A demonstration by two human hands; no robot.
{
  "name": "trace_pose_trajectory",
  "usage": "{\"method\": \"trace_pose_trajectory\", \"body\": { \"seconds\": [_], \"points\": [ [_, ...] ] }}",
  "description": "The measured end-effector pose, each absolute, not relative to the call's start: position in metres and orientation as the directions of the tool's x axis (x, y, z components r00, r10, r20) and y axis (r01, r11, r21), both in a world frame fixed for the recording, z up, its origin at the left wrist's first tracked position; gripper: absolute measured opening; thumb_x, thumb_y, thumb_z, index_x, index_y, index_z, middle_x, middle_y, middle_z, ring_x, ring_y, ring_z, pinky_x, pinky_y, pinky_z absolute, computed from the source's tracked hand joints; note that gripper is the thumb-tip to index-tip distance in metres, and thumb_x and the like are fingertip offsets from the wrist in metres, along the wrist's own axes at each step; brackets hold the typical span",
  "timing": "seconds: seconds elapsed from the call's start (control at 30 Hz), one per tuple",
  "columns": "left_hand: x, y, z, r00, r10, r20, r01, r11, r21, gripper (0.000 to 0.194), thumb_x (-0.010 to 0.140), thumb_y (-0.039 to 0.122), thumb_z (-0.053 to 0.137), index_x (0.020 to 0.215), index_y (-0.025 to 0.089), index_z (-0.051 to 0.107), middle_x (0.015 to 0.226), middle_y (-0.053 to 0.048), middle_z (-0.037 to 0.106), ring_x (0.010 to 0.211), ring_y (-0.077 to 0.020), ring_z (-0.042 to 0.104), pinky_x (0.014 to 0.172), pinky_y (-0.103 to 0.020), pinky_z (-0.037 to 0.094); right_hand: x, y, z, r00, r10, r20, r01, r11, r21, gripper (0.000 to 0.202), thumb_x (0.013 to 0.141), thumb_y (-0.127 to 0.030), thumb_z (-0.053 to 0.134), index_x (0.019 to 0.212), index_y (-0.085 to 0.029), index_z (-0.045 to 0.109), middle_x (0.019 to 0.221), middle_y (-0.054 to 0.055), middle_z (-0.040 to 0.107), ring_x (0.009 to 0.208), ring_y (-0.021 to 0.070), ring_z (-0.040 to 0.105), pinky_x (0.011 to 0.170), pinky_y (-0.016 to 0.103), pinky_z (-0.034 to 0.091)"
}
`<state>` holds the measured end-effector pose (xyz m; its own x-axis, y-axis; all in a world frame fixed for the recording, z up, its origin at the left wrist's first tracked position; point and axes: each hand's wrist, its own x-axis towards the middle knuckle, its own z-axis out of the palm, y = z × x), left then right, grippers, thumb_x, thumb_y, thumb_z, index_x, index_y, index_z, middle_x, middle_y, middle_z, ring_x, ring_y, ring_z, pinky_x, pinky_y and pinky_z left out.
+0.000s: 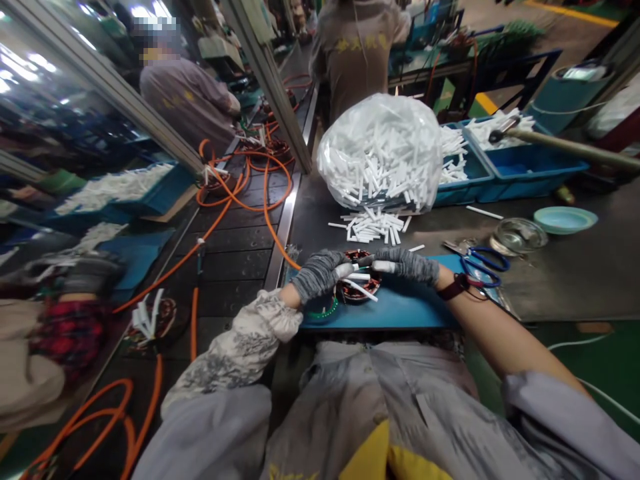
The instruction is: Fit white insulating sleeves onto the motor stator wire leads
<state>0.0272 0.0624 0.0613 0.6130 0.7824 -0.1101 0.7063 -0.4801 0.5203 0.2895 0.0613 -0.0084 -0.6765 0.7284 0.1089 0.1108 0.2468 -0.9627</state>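
Observation:
A round motor stator with copper windings [371, 288] lies on a blue mat [400, 310] in front of me. Loose white sleeving tubes [361, 289] stick out of its middle. My left hand [323, 275], in a grey striped glove with pale fingertips, is closed at the stator's left side, its fingertips at a short white tube. From the right, my right hand [407, 265], gloved alike, reaches over the far rim with its fingers pressed together. What lies between the right fingertips is too small to make out. A green curved strip [325, 312] rests below my left hand.
Behind the stator, a clear bag of white tubes [383, 150] stands by a loose pile [375, 227]. Blue bins [530, 180], blue-handled scissors [485, 260], a metal bowl [519, 235] and a pale dish [565, 219] are right. Orange cables [270, 207] cross the left conveyor; co-workers stand nearby.

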Motion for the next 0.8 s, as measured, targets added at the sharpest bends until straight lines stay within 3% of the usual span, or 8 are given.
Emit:
{"method": "trace_pose_trajectory", "body": {
  "seconds": [0.1,0.23,0.37,0.5,0.67,0.73,0.8],
  "points": [
    [0.029,0.060,0.061,0.610,0.790,-0.060,0.697,-0.499,0.515,0.033,0.098,0.037,0.049,0.099,0.016,0.073,0.095,-0.008,0.072,0.093,-0.0217,0.064,0.093,-0.036,0.049,0.284,0.061,-0.006,-0.662,0.748,0.038,0.158,0.190,-0.969,0.046,0.093,-0.056,0.064,0.120,-0.020,0.073,0.110,0.005,0.076,0.095,0.0202,0.069,0.087,0.037,0.057],
    [0.032,0.060,0.063,0.616,0.784,-0.070,0.678,-0.484,0.553,0.034,0.098,0.037,0.049,0.100,0.014,0.073,0.097,-0.010,0.073,0.092,-0.0223,0.064,0.093,-0.038,0.050,0.269,0.055,-0.007,-0.546,0.838,0.002,0.301,0.198,-0.933,0.040,0.090,-0.053,0.066,0.097,-0.016,0.076,0.082,0.002,0.073,0.070,0.0147,0.062,0.067,0.028,0.052],
    [0.026,0.061,0.064,0.627,0.766,-0.141,0.654,-0.420,0.629,0.037,0.097,0.039,0.048,0.100,0.013,0.073,0.095,-0.009,0.073,0.089,-0.0216,0.065,0.087,-0.035,0.051,0.257,0.046,-0.007,-0.392,0.906,0.160,0.466,0.346,-0.814,0.034,0.095,-0.046,0.061,0.096,-0.017,0.078,0.086,0.006,0.075,0.075,0.0180,0.063,0.074,0.033,0.052],
    [0.026,0.068,0.064,0.658,0.718,-0.228,0.631,-0.361,0.687,0.038,0.093,0.043,0.053,0.100,0.013,0.075,0.092,-0.006,0.073,0.085,-0.0202,0.065,0.080,-0.031,0.050,0.262,0.044,-0.007,-0.447,0.875,0.188,0.365,0.370,-0.854,0.032,0.097,-0.046,0.059,0.110,-0.021,0.076,0.100,0.006,0.077,0.087,0.0199,0.069,0.084,0.035,0.055],
    [0.067,0.079,0.064,0.643,0.708,-0.290,0.743,-0.485,0.461,0.042,0.091,0.051,0.059,0.089,0.014,0.078,0.077,-0.006,0.071,0.073,-0.0192,0.063,0.071,-0.030,0.047,0.276,0.045,-0.009,-0.410,0.887,0.210,0.165,0.299,-0.940,0.045,0.094,-0.046,0.065,0.129,-0.019,0.065,0.118,0.007,0.072,0.106,0.0217,0.068,0.096,0.037,0.054],
    [0.082,0.080,0.063,0.651,0.716,-0.251,0.750,-0.558,0.355,0.041,0.090,0.051,0.061,0.090,0.014,0.079,0.081,-0.008,0.072,0.080,-0.0225,0.065,0.078,-0.033,0.049,0.288,0.039,-0.008,-0.410,0.898,0.158,0.123,0.227,-0.966,0.055,0.093,-0.048,0.066,0.139,-0.020,0.057,0.120,0.006,0.070,0.108,0.0225,0.068,0.096,0.038,0.055],
    [0.086,0.080,0.063,0.672,0.724,-0.154,0.727,-0.607,0.322,0.042,0.086,0.050,0.068,0.103,0.013,0.078,0.098,-0.012,0.074,0.095,-0.0276,0.067,0.089,-0.038,0.050,0.303,0.025,-0.006,-0.363,0.926,0.103,0.178,0.178,-0.968,0.056,0.093,-0.050,0.065,0.141,-0.022,0.055,0.117,0.006,0.072,0.107,0.0236,0.069,0.097,0.041,0.056]
  ]
}}
